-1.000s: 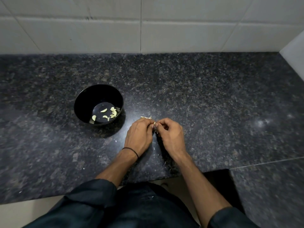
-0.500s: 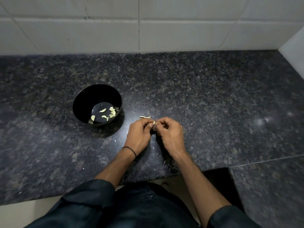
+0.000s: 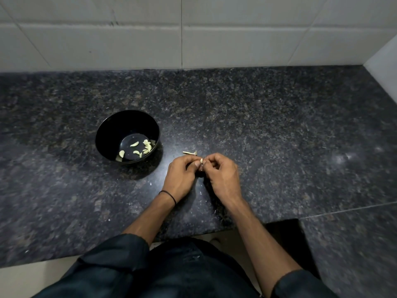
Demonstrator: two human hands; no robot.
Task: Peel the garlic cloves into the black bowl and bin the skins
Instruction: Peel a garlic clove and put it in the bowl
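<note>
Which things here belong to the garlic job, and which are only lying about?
Job: bowl, peeled cloves inside, clove pinched by left hand and right hand, stalk scrap to bin.
Only there: wristband, counter, tiles.

Dim light, sharp focus. Pale glare on the counter (image 3: 348,157) well right of the right hand (image 3: 223,175). The black bowl (image 3: 111,134) casts a soft shadow toward the left hand (image 3: 181,175). Edges bow outward.

You've got dark speckled granite counter (image 3: 279,125) mid frame, white tiled wall (image 3: 193,39) across top, pale floor (image 3: 32,280) lower left.
</note>
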